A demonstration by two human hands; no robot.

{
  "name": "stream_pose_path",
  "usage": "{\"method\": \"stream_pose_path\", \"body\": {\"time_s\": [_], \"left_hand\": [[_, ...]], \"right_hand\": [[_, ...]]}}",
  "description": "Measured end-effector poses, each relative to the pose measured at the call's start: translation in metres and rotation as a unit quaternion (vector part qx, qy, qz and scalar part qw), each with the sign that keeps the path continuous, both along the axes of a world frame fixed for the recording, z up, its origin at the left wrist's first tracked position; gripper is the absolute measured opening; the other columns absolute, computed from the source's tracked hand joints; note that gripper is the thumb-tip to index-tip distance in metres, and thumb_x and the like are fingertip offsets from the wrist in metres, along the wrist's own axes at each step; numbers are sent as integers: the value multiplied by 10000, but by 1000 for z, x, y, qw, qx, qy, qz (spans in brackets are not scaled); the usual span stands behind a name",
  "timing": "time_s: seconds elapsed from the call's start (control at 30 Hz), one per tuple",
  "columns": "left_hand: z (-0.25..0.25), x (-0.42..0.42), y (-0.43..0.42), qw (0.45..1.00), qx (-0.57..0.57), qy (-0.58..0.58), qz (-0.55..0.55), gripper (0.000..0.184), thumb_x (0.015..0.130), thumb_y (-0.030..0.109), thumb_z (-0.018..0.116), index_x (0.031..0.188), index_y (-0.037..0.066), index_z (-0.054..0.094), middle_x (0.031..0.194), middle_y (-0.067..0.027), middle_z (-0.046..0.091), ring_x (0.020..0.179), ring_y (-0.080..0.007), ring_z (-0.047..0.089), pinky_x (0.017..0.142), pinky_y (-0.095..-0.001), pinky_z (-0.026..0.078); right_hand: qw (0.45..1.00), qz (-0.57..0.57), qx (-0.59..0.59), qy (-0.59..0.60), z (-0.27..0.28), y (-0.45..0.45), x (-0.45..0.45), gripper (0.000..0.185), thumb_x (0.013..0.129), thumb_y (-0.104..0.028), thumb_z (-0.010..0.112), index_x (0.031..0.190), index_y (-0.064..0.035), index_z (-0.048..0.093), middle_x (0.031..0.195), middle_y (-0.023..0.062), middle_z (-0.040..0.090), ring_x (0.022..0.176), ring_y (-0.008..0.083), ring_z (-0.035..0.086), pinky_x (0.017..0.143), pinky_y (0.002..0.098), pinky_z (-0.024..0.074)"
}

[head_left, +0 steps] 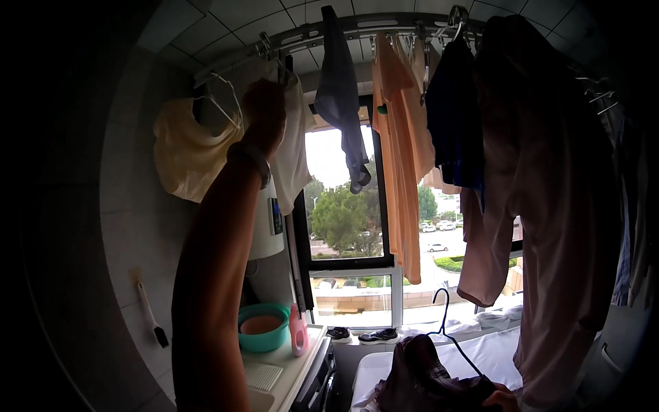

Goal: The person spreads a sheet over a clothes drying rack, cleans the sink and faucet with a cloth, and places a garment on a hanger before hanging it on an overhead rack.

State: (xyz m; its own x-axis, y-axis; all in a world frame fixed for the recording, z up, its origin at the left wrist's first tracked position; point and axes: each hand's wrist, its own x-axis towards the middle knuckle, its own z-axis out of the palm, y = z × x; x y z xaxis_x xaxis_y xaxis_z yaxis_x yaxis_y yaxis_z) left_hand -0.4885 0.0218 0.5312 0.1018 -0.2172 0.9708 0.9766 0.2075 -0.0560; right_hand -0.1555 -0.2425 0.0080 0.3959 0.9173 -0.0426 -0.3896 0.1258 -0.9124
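Note:
My left hand (265, 113), with a band on its wrist, is raised to the clothes under the ceiling rail. It looks closed in front of a white garment (291, 147); whatever its fingers hold is hidden. A pale yellow garment (185, 154) hangs just left of it on a white wire hanger (221, 106). Low at the right, my right hand (502, 398) is partly in view, closed on a dark garment (422, 381). A dark wire hanger (445, 319) sits in that garment, its hook pointing up.
From the drying rail (357, 26) hang a dark grey garment (341, 89), an orange garment (398, 172), a navy garment (455, 117) and long mauve trousers (542, 206). A teal basin (264, 340) and pink bottle (298, 333) stand on the counter. Shoes (379, 336) lie below the window.

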Motion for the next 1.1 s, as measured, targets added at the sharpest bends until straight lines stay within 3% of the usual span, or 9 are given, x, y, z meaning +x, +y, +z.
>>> {"method": "stream_pose_path", "body": {"time_s": [0.53,0.6,0.73,0.8,0.87,0.9,0.97,1.03,1.1], "left_hand": [[3,-46,14,990,-111,26,83,143,865,147,580,865,130,722,934,-59,691,894,-237,675,707,-338,554],[3,-50,8,992,-58,-8,110,152,863,153,574,897,128,720,900,-31,674,870,-232,653,706,-346,520],[-1,-29,-47,918,334,198,75,156,858,137,544,938,59,652,831,-88,606,783,-237,590,681,-355,467],[18,4,-88,921,308,238,-21,285,857,75,528,1138,28,538,978,-117,568,847,-235,582,752,-389,496],[70,29,-115,830,369,416,-44,239,783,22,603,1022,29,606,844,-93,606,740,-210,609,594,-395,488],[22,57,-147,895,221,368,-121,244,883,137,501,983,-46,629,1166,-230,588,1120,-336,516,946,-416,427],[24,90,-146,953,68,284,-75,277,876,194,538,1032,-23,612,1186,-238,576,1118,-345,517,931,-441,439],[15,106,-127,966,76,247,4,151,770,97,628,906,54,678,776,-81,644,745,-230,638,599,-419,491],[13,111,-104,980,41,194,30,131,770,128,627,868,76,697,788,-85,663,774,-243,653,631,-428,500]], "right_hand": [[1000,14,-13,2,-47,25,11,299,771,-225,658,1023,-65,634,921,107,622,854,174,586,755,274,452],[1000,9,-16,4,-44,28,7,224,757,-209,651,942,-87,620,834,65,586,768,146,553,691,261,427],[999,-20,-27,4,-21,22,-11,80,722,-176,637,767,-128,592,654,-20,516,588,90,489,555,235,377],[999,-15,-28,5,-21,23,-11,85,722,-181,640,767,-127,593,661,-18,521,590,93,493,553,237,380],[999,-12,-33,6,-21,22,-13,87,722,-183,642,767,-126,593,664,-16,523,591,94,495,552,238,381],[999,-11,-34,7,-22,24,-13,91,721,-186,644,767,-125,594,669,-15,527,592,96,498,550,239,382],[999,-8,-34,13,-25,26,-12,98,721,-192,647,767,-124,595,677,-11,533,595,99,504,548,242,386],[999,-5,-35,20,-31,26,-12,103,721,-196,650,767,-122,595,684,-8,538,598,102,508,546,244,388],[999,0,-32,29,-41,28,-8,108,719,-200,652,767,-122,594,686,-7,540,595,103,509,540,244,389]]}}
